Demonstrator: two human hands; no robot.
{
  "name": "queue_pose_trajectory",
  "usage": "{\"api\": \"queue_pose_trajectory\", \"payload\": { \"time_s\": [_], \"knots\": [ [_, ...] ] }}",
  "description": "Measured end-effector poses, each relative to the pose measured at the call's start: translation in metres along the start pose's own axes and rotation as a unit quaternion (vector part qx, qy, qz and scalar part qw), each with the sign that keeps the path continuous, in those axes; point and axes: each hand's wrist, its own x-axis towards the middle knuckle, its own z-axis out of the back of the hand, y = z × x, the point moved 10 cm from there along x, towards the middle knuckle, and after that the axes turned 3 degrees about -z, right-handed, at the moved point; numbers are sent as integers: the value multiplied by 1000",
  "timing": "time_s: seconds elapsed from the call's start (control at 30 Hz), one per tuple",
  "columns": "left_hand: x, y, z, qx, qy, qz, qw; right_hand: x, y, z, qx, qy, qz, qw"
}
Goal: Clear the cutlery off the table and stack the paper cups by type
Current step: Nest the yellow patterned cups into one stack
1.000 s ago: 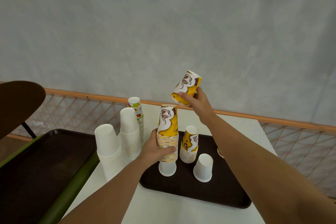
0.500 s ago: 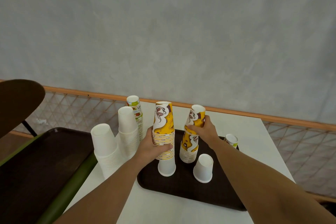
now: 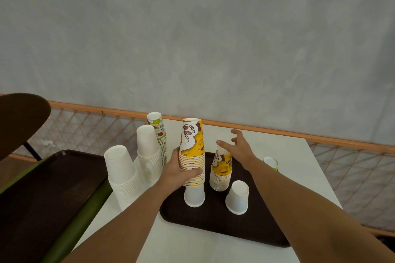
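two hands: left hand [image 3: 178, 174] grips yellow stack [image 3: 191, 156] (upturned), right hand [image 3: 239, 148] open.

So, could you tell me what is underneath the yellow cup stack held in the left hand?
The yellow stack, gripped by the left hand, sits on an upside-down white cup standing on the brown tray. The white cup's top is covered by the stack.

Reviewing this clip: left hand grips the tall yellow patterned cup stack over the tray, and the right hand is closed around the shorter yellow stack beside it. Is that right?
Not quite. The head view shows the right hand open, fingers spread, above the shorter yellow stack, not closed around it. The rest holds: the left hand grips the tall yellow stack over the tray.
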Motion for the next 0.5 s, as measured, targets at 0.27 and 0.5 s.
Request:
{"api": "queue_pose_trajectory", "payload": {
  "time_s": [0.27, 0.5],
  "knots": [
    [0, -8, -3, -5, 8, -15, 1000, -10, 37, 2, 114, 37, 41, 992],
    [-1, -13, -6, -7, 15, -17, 1000, -40, 68, -39, 78, 218, 48, 972]
  ]
}}
